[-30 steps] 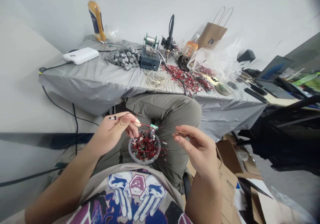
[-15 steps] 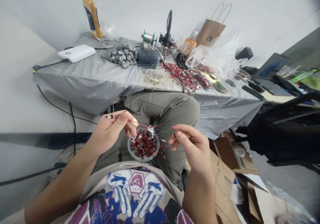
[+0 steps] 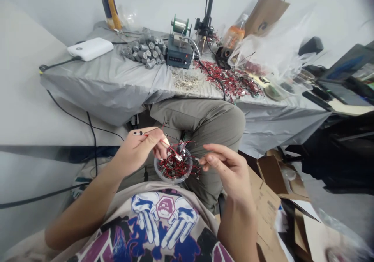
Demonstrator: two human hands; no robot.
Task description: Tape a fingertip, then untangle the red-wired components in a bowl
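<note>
Thin red and black wires (image 3: 149, 136) are pinched between the thumb and fingers of my left hand (image 3: 143, 147), with a small white and black connector at their left end. Below and between my hands, a clear round tub (image 3: 158, 172) full of red and black wires with small metal parts rests at my lap. To the right of the tub is my right hand (image 3: 223, 162), its thumb and fingers drawn together; what they hold, if anything, is too small to name.
A grey-covered table (image 3: 117, 94) bears grey cylinders (image 3: 146, 51), a soldering iron (image 3: 208, 13) on its stand, a solder spool (image 3: 180, 25), piled red wires (image 3: 233, 81) and a white power bank (image 3: 90, 48). Cardboard boxes (image 3: 269, 203) lie at the right.
The view has shifted, so the table items stand higher and farther right. The wires from my left hand now hang lower, over the tub, with my right hand still beside it.
</note>
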